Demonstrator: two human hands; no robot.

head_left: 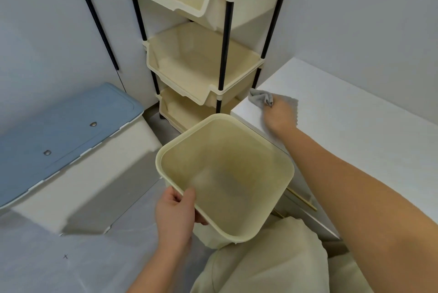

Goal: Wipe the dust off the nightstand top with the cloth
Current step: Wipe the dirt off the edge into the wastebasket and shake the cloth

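Now cloth (pixel 259 97) at nightstand (pixel 355 127) corner.

No words or numbers can be read; only a small dark "x" mark (pixel 65 256) sits on the grey floor (pixel 47 269).

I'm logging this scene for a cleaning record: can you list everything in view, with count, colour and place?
Nightstand: one, white, right.
Cloth: one, grey, on the nightstand's near-left corner, under the right hand.
Bin: one, cream, empty, centre, held off the floor.
Tiered rack: one, cream trays on black poles, behind the bin.
Lidded box: one, white with blue lid, left.
Black rod: one, against the wall.
Left hand: grip on the bin's rim.
Right hand: on the cloth.
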